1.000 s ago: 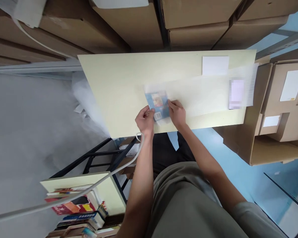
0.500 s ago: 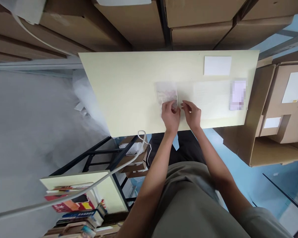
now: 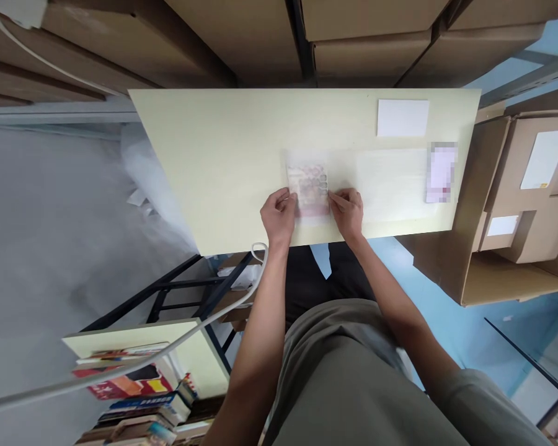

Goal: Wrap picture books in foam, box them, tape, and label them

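A pinkish banknote (image 3: 310,186) lies on the pale yellow tabletop (image 3: 214,161), with translucent film or thin paper around it. At the left edge of the banknote, my left hand (image 3: 278,215) has its thumb and fingers pinched together. My right hand (image 3: 348,214) pinches its right edge between thumb and fingertips. Just right of that hand lies a whitish translucent sheet (image 3: 390,183), flat on the table. Exactly how much of the edges sits inside my fingers is hidden.
A white card (image 3: 402,118) and a blurred-out purple slip (image 3: 441,173) lie at the table's right end. Cardboard boxes (image 3: 372,62) line the back, and an open carton (image 3: 516,279) stands to the right. A white cable (image 3: 177,341) crosses the lower left, above stacked books (image 3: 144,402).
My left hand has moved left, from the banknote's right side to its left edge. My right hand has come in to the right edge, and the banknote now lies flatter and more visible.
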The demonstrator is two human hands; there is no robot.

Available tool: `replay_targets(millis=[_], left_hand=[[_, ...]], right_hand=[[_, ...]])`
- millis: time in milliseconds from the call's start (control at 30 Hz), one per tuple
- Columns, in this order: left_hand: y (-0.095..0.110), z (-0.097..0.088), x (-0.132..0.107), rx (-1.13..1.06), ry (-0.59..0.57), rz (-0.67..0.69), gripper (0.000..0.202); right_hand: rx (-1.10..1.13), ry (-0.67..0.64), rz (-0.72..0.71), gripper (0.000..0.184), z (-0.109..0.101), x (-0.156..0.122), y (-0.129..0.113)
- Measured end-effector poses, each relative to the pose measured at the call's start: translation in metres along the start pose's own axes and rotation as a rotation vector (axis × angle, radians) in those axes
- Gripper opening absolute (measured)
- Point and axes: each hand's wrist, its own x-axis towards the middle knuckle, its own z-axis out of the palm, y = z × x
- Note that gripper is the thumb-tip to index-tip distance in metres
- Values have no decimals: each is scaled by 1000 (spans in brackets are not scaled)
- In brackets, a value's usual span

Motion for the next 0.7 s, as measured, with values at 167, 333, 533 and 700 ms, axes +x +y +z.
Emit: replay_targets(millis=[167, 333, 533, 700], left_hand=[[41, 11, -33, -18, -55, 116, 19], [72, 50, -67, 113, -229, 343, 21], [54, 113, -69, 253, -326, 414, 24], [41, 110, -63, 353, -367, 462, 29]], right_hand=[[70, 2, 31, 26, 1, 4, 1], [189, -59, 107, 26, -17, 10, 1], [331, 80, 239, 43, -70, 0, 14], [265, 70, 256, 42, -76, -7, 27]])
